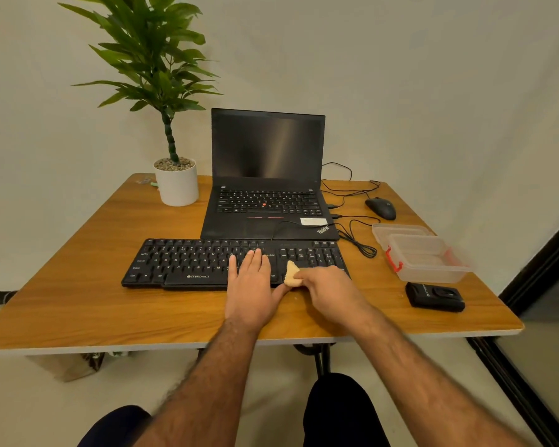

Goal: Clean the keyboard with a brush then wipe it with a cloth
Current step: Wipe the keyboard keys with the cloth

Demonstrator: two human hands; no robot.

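A black keyboard (188,262) lies across the middle of the wooden table (78,304), in front of the laptop. My left hand (250,285) rests flat on the keyboard's right half, fingers together and extended, holding nothing. My right hand (328,288) is at the keyboard's front right edge, fingers pinched on a small beige cloth (291,274) that touches the keys near the arrow block. No brush is in view.
An open black laptop (267,175) stands behind the keyboard. A potted plant (176,182) is at the back left. A black mouse (380,208), cables (357,240), a clear plastic box with red clips (423,256) and a small black device (434,295) lie to the right.
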